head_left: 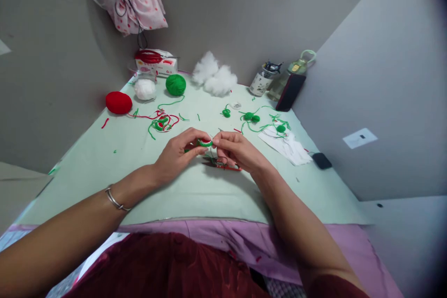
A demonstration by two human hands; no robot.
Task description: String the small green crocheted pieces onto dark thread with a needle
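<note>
Green, white and red, the small crocheted piece [205, 144] is above the tabletop [195, 201] near the thread snips [234, 167], pinched in the left hand's [177, 154] fingers; the right hand's [238, 149] fingertips meet at its right end, gripping what I cannot tell. Probably light, soft and stretchy, it suits a gentle pinch along the green rim.

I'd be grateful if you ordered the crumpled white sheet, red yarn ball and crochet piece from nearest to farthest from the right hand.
1. Crochet piece, just left of the right hand.
2. Crumpled white sheet, to its right.
3. Red yarn ball, far left.
</note>
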